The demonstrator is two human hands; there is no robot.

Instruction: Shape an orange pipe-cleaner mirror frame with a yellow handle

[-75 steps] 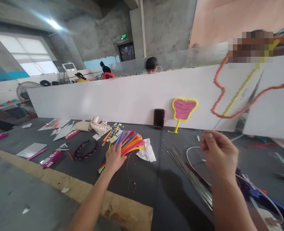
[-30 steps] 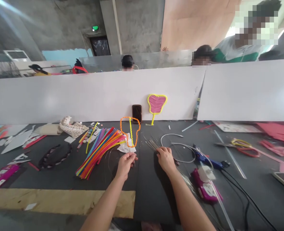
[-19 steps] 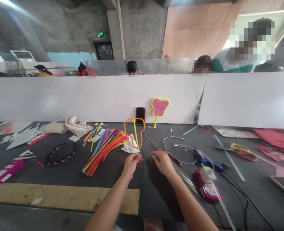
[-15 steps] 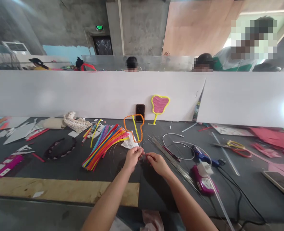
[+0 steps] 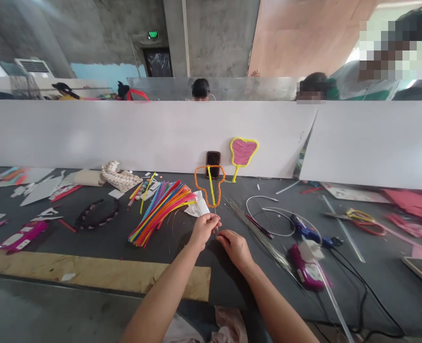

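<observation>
My left hand (image 5: 205,231) pinches the thin wire stem (image 5: 216,213) of a pipe-cleaner shape. The shape has a wavy orange outline (image 5: 220,193), wide at the top and narrow below, with a yellow twisted strip (image 5: 211,186) down its middle. It stands upright above my fingers. Close by on the right, my right hand (image 5: 236,247) has thumb and forefinger pinched at the stem's lower end. A finished-looking pink piece with yellow edging (image 5: 244,152) leans on the white partition behind. A bundle of coloured pipe cleaners (image 5: 160,212) lies left of my hands.
Loose wires (image 5: 261,231) and a blue glue gun (image 5: 305,231) lie to the right, with scissors (image 5: 354,216) farther off. A phone (image 5: 213,159) leans on the white partition (image 5: 142,133). A dark braided headband (image 5: 98,214) is at left. People are beyond the partition.
The orange shape has turned to face me more squarely and stands straighter. My hands remain close together at the stem. The whole view has shifted slightly.
</observation>
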